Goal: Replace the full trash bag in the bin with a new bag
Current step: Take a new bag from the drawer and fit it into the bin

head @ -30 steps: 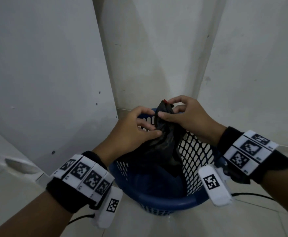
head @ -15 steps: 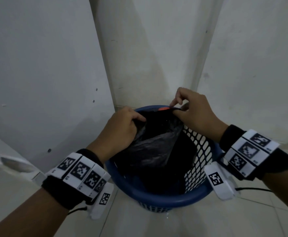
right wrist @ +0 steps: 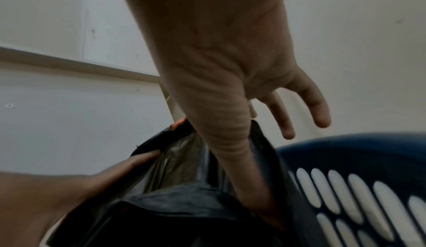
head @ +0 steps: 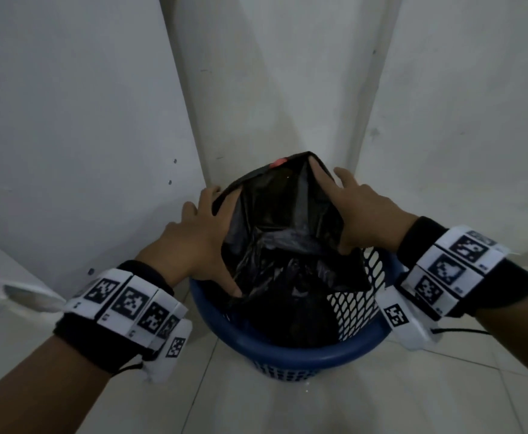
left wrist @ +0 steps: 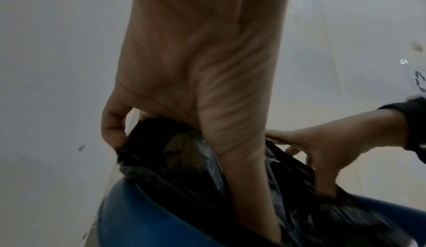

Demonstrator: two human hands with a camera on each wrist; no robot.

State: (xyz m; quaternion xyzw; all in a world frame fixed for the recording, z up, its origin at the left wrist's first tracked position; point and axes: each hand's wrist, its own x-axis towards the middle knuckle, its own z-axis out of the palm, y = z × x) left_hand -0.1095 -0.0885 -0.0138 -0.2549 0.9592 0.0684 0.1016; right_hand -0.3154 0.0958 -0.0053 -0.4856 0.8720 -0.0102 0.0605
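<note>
A blue mesh bin (head: 287, 355) stands on the floor in a wall corner. A black trash bag (head: 281, 220) sits in it, with its mouth pulled up above the rim and a small red tag (head: 277, 162) at the far edge. My left hand (head: 212, 242) holds the bag's left edge, thumb inside and fingers outside. My right hand (head: 350, 211) holds the right edge the same way, its outer fingers spread. The left wrist view shows my left hand (left wrist: 196, 68) with a finger hooked over the bag (left wrist: 184, 160). In the right wrist view, my right hand (right wrist: 219, 68) has its thumb down inside the bag (right wrist: 179, 160).
White walls close in behind and to the right of the bin, and a white panel (head: 84, 120) stands on its left. Pale floor tiles (head: 287, 408) lie in front. A thin black cable (head: 457, 331) runs along the floor at the right.
The hands have moved apart from pinching the bunched bag top, and the bag's mouth now stands stretched wide between them above the bin.
</note>
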